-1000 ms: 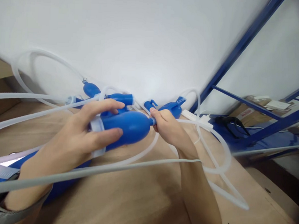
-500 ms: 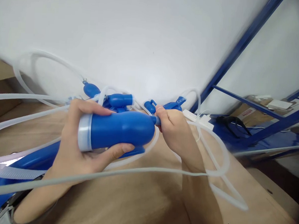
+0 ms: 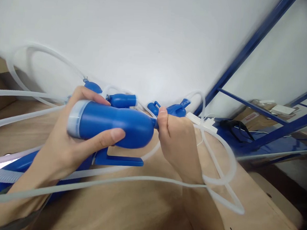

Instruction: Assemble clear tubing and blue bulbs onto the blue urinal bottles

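Right in front of you, the large bottle (image 3: 117,125) is plain blue, with a translucent whitish cap (image 3: 74,118) at its left end; the flat bar (image 3: 125,161) on its near side matches that blue. You see the same blue on the far bottle (image 3: 122,100) and the rack (image 3: 252,41) at right. Your looping hose (image 3: 232,163) at right is milky white; the near-left hose (image 3: 5,175) shows fine ribbing. Your table (image 3: 138,210) is tan, the wall (image 3: 147,32) pale grey-white, the power strip (image 3: 207,124) white.

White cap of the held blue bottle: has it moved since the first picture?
Yes, leftward in the picture: the white cap is now farther from the power strip than it was then.
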`<state>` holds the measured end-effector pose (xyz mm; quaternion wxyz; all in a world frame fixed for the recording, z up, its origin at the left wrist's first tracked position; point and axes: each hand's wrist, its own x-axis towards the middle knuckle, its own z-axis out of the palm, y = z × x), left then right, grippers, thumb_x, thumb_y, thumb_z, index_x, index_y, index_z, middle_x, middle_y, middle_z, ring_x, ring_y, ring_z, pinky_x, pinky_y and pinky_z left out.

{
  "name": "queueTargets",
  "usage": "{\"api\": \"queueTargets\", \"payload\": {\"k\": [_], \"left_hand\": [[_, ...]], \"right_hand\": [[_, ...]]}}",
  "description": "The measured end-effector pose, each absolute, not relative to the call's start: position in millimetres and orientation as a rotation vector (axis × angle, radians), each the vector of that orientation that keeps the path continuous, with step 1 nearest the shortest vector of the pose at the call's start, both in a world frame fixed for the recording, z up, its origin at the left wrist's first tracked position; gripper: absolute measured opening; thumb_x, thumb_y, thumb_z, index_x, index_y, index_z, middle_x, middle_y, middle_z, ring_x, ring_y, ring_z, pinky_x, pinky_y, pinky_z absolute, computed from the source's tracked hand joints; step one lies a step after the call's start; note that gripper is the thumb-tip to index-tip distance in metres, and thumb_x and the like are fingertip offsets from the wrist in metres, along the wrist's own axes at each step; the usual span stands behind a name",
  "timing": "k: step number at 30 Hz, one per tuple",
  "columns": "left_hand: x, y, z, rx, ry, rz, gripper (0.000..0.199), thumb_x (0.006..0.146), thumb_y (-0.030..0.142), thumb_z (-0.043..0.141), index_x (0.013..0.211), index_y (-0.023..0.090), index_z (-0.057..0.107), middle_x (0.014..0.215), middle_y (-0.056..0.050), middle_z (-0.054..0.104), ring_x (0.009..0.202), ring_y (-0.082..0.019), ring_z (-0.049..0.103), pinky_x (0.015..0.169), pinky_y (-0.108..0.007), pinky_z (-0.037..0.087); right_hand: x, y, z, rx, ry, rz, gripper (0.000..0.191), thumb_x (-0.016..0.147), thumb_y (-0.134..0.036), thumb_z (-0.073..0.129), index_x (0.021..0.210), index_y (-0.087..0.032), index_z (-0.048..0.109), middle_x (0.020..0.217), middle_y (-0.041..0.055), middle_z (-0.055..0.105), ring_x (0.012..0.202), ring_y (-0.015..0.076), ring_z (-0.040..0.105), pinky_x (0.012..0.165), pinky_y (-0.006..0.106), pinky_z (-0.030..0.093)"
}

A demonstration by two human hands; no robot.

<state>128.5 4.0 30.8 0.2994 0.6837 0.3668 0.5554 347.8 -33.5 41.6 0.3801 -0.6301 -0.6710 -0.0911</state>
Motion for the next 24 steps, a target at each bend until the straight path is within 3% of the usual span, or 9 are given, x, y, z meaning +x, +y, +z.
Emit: {"api": "queueTargets", "payload": {"k": [2,4,8,13,16,18,21,24], "left_hand": [[122,12,30,2.010,0.917,1.523,0.055,0.064,0.050,0.096,0.107,0.034,0.065,0.105,-0.001,0.066,0.092,-0.027,0.069,0.074,-0.043,0.062],[118,17,31,2.161,0.729,1.564,0.057,0.066,0.046,0.096,0.110,0.035,0.061,0.107,-0.001,0.066,0.102,-0.029,0.069,0.086,-0.049,0.060],[110,18,34,2.385,0.404,1.519,0.060,0.070,0.035,0.098,0.114,0.035,0.057,0.111,-0.001,0.069,0.102,-0.027,0.070,0.089,-0.048,0.061],[104,21,35,2.559,0.361,1.357,0.047,0.080,0.029,0.091,0.115,0.033,0.059,0.125,-0.004,0.064,0.114,-0.025,0.068,0.092,-0.044,0.061],[106,28,34,2.564,0.347,1.404,0.056,0.077,0.030,0.094,0.120,0.032,0.057,0.120,-0.004,0.065,0.113,-0.026,0.069,0.096,-0.044,0.059],[108,33,34,2.427,0.535,1.524,0.060,0.071,0.038,0.096,0.117,0.032,0.059,0.115,-0.003,0.067,0.111,-0.029,0.069,0.098,-0.048,0.057],[109,40,37,1.987,0.970,1.566,0.059,0.064,0.050,0.096,0.109,0.029,0.064,0.107,-0.003,0.068,0.094,-0.027,0.068,0.080,-0.042,0.058],[107,48,42,1.492,1.102,1.536,0.055,0.066,0.045,0.097,0.104,0.026,0.062,0.085,0.002,0.063,0.068,-0.017,0.062,0.056,-0.029,0.049]], "right_hand": [[348,-37,44,-1.598,-1.716,-0.195,0.056,0.112,-0.041,0.030,0.058,-0.026,0.030,0.051,0.0003,0.037,0.049,0.0158,0.031,0.060,0.036,0.020],[348,-41,46,-1.588,-1.720,-0.141,0.055,0.111,-0.040,0.032,0.058,-0.026,0.030,0.052,0.0003,0.038,0.050,0.0157,0.033,0.060,0.035,0.022],[348,-45,51,-1.561,-1.728,0.045,0.054,0.110,-0.038,0.033,0.058,-0.026,0.026,0.052,-0.0012,0.033,0.051,0.0153,0.031,0.060,0.035,0.024],[357,-31,52,-1.593,-1.722,0.399,0.059,0.112,-0.044,0.035,0.056,-0.025,0.033,0.052,-0.0019,0.039,0.054,0.0147,0.039,0.061,0.034,0.028],[361,-22,49,-1.545,-1.725,0.537,0.063,0.113,-0.054,0.030,0.058,-0.025,0.037,0.055,-0.0022,0.042,0.056,0.0143,0.042,0.062,0.032,0.032],[360,-19,47,-1.535,-1.698,0.404,0.063,0.113,-0.058,0.028,0.064,-0.024,0.047,0.060,-0.0011,0.051,0.060,0.0161,0.050,0.065,0.032,0.036],[357,-15,40,-1.522,-1.661,-0.041,0.044,0.112,-0.056,0.041,0.102,-0.022,0.067,0.090,0.0057,0.071,0.085,0.0243,0.066,0.080,0.035,0.046],[354,-6,26,-1.387,-1.674,-0.439,0.036,0.108,-0.045,0.055,0.128,-0.019,0.067,0.125,0.0167,0.072,0.117,0.0329,0.065,0.099,0.046,0.049]]}}
